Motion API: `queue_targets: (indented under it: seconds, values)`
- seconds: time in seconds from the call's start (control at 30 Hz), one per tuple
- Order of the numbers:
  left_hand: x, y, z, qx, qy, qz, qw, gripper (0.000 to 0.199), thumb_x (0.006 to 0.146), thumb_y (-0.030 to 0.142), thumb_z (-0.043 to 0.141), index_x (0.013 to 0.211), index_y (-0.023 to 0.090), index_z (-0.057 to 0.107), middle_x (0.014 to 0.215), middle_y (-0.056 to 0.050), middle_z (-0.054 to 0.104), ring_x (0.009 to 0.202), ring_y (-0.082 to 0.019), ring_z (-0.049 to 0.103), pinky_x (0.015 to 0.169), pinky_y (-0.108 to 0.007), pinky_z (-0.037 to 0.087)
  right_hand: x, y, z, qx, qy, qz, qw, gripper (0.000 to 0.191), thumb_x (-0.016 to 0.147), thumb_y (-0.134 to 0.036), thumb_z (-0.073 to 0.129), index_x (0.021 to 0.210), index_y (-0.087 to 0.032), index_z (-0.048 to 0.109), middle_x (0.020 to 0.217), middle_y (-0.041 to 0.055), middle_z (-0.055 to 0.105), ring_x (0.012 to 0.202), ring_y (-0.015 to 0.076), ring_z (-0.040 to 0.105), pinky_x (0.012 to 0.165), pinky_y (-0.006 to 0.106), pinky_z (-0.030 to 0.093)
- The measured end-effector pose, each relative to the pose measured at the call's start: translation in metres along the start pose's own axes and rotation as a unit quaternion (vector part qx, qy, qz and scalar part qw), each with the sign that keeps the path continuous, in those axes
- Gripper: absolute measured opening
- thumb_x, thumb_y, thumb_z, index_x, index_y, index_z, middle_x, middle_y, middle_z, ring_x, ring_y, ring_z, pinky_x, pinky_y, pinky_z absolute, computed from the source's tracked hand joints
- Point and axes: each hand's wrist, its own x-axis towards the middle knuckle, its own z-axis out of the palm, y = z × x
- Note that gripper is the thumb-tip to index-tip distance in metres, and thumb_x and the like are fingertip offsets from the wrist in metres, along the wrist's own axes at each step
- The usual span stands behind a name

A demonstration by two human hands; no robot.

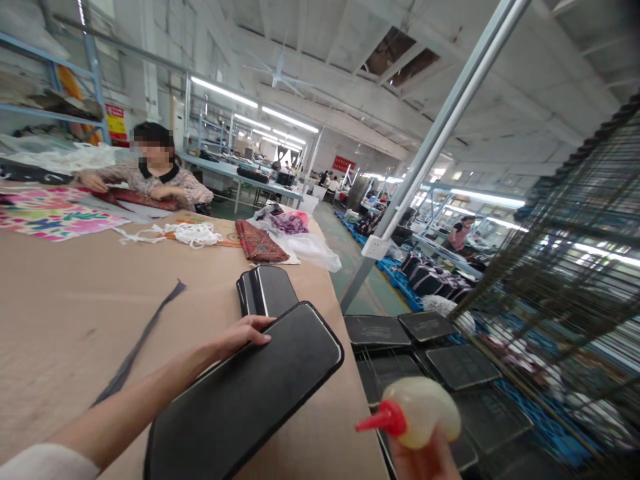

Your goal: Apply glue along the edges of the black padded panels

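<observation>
My left hand (245, 337) grips the upper left edge of a black rounded panel (245, 400), thumb on its face and fingers behind. The panel is tilted over the brown table, its far edge bordered by a pale line. In my right hand (425, 460), at the lower right, is a squeeze bottle (425, 408) with a red pointed cap (383, 420). Its tip points left, apart from the panel. Just beyond the panel, a stack of similar black panels (273, 290) lies on the table.
On the brown table (75, 307) lie a dark strip (145, 340), white cords (193, 233), folded red patterned fabric (261, 241) and a floral sheet (55, 213). A co-worker (155, 173) sits across. Black panels (463, 367) lie on a wire rack beyond the right edge, below a slanted post (425, 147).
</observation>
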Motion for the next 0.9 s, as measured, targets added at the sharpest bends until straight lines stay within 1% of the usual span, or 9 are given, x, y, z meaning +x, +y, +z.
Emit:
queue_targets:
  seconds: [0.07, 0.1, 0.17, 0.23, 0.43, 0.53, 0.63, 0.73, 0.9]
  values:
    - [-0.005, 0.005, 0.000, 0.007, -0.028, -0.023, 0.999, 0.050, 0.065, 0.012, 0.060, 0.116, 0.014, 0.058, 0.099, -0.007, 0.068, 0.091, -0.023, 0.063, 0.078, -0.030, 0.048, 0.004, -0.023, 0.012, -0.012, 0.036, -0.068, 0.997, 0.041, 0.065, -0.045, 0.067, 0.099, -0.024, 0.062, 0.089, 0.0039, 0.069, 0.092, 0.0257, 0.060, 0.088, 0.049, 0.046]
    - [-0.007, 0.008, 0.001, 0.011, -0.040, -0.035, 0.999, 0.051, 0.066, 0.012, 0.060, 0.116, 0.014, 0.058, 0.099, -0.007, 0.069, 0.091, -0.023, 0.063, 0.077, -0.029, 0.049, 0.004, -0.033, 0.018, -0.019, 0.042, -0.088, 0.995, 0.045, 0.062, -0.044, 0.069, 0.103, -0.025, 0.060, 0.096, 0.0021, 0.067, 0.099, 0.0255, 0.057, 0.096, 0.051, 0.039]
    - [-0.011, 0.014, 0.004, 0.022, -0.057, -0.054, 0.997, 0.051, 0.065, 0.012, 0.060, 0.116, 0.015, 0.057, 0.098, -0.006, 0.069, 0.087, -0.022, 0.064, 0.074, -0.028, 0.049, 0.002, -0.046, 0.030, -0.029, 0.034, -0.118, 0.992, 0.053, 0.056, -0.040, 0.074, 0.105, -0.028, 0.058, 0.105, -0.0007, 0.064, 0.109, 0.0250, 0.050, 0.106, 0.052, 0.024]
    - [-0.015, 0.021, 0.006, 0.038, -0.068, -0.072, 0.994, 0.051, 0.064, 0.013, 0.060, 0.115, 0.015, 0.058, 0.100, -0.006, 0.069, 0.085, -0.022, 0.064, 0.072, -0.027, 0.050, -0.001, -0.053, 0.037, -0.046, 0.009, -0.141, 0.989, 0.059, 0.049, -0.035, 0.078, 0.104, -0.028, 0.059, 0.106, -0.0008, 0.063, 0.111, 0.0259, 0.048, 0.108, 0.052, 0.018]
    - [-0.021, 0.032, 0.011, 0.077, -0.082, -0.098, 0.989, 0.051, 0.060, 0.015, 0.062, 0.111, 0.016, 0.061, 0.102, -0.005, 0.068, 0.086, -0.024, 0.064, 0.072, -0.028, 0.050, 0.000, -0.056, 0.037, -0.108, -0.062, -0.164, 0.978, 0.063, 0.048, -0.034, 0.079, 0.107, -0.024, 0.059, 0.099, 0.0044, 0.065, 0.094, 0.0267, 0.056, 0.103, 0.058, 0.020]
    - [-0.023, 0.034, 0.012, 0.081, -0.090, -0.105, 0.987, 0.050, 0.061, 0.017, 0.062, 0.111, 0.017, 0.062, 0.102, -0.004, 0.068, 0.086, -0.024, 0.064, 0.073, -0.028, 0.049, 0.003, -0.057, 0.038, -0.120, -0.091, -0.173, 0.973, 0.067, 0.046, -0.034, 0.080, 0.108, -0.021, 0.058, 0.097, 0.0091, 0.066, 0.091, 0.0289, 0.058, 0.097, 0.060, 0.028]
    - [-0.025, 0.034, 0.012, 0.076, -0.093, -0.110, 0.987, 0.049, 0.061, 0.017, 0.063, 0.110, 0.018, 0.062, 0.103, -0.004, 0.068, 0.089, -0.025, 0.063, 0.073, -0.029, 0.049, 0.005, -0.058, 0.037, -0.130, -0.107, -0.188, 0.968, 0.063, 0.050, -0.034, 0.078, 0.108, -0.019, 0.058, 0.091, 0.0111, 0.067, 0.091, 0.0300, 0.058, 0.089, 0.058, 0.039]
    - [-0.027, 0.034, 0.012, 0.066, -0.096, -0.108, 0.987, 0.049, 0.061, 0.018, 0.064, 0.109, 0.017, 0.063, 0.104, -0.005, 0.067, 0.090, -0.026, 0.063, 0.075, -0.029, 0.049, 0.005, -0.058, 0.035, -0.132, -0.112, -0.192, 0.966, 0.062, 0.053, -0.033, 0.076, 0.110, -0.018, 0.057, 0.088, 0.0116, 0.067, 0.085, 0.0283, 0.060, 0.085, 0.055, 0.043]
    - [-0.028, 0.032, 0.009, 0.040, -0.091, -0.109, 0.989, 0.052, 0.060, 0.016, 0.065, 0.112, 0.016, 0.061, 0.104, -0.006, 0.067, 0.087, -0.025, 0.064, 0.073, -0.030, 0.049, 0.001, -0.053, 0.033, -0.142, -0.090, -0.190, 0.967, 0.065, 0.051, -0.037, 0.076, 0.111, -0.019, 0.056, 0.091, 0.0106, 0.067, 0.079, 0.0254, 0.061, 0.085, 0.054, 0.043]
